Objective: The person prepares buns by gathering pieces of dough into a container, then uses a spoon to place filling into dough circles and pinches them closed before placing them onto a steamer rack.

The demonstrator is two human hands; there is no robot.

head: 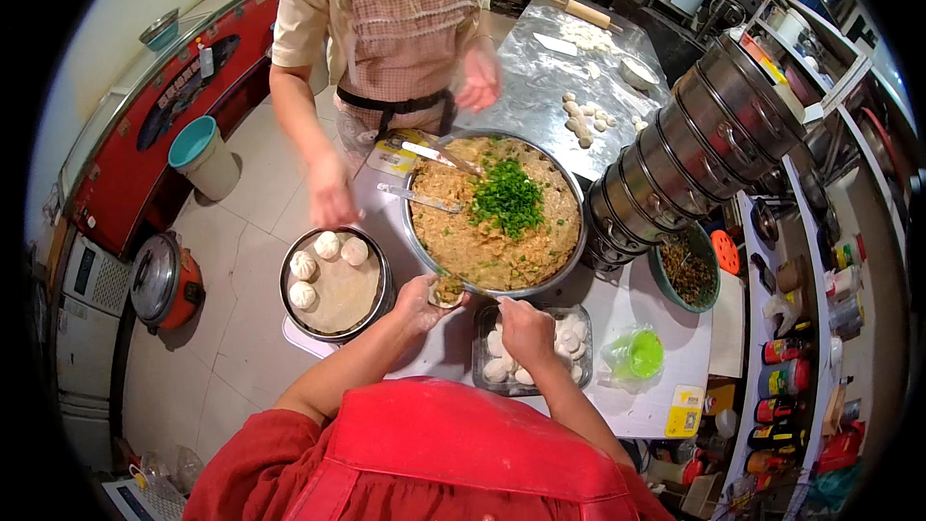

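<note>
In my left hand (418,304) lies a round dough wrapper (436,298) with a mound of filling (449,291) on it, close to the near rim of the filling bowl. My right hand (528,331) is pinched on what looks like a thin spatula (483,295), mostly hidden, reaching towards the filling. Beneath that hand is a clear plastic tray (479,380) of floured dough pieces (570,336). The large metal bowl (579,250) holds minced filling (448,242), chopped green onion (508,197) and two flat-bladed tools (419,197).
A co-worker's blurred hand (333,192) hovers over a round steamer (388,297) with several buns (302,265). Stacked metal steamers (680,152) rise on the right, beside a green bowl (705,297) of dark filling and a green cup (644,354). Dough pieces (579,119) lie on the metal table (521,72).
</note>
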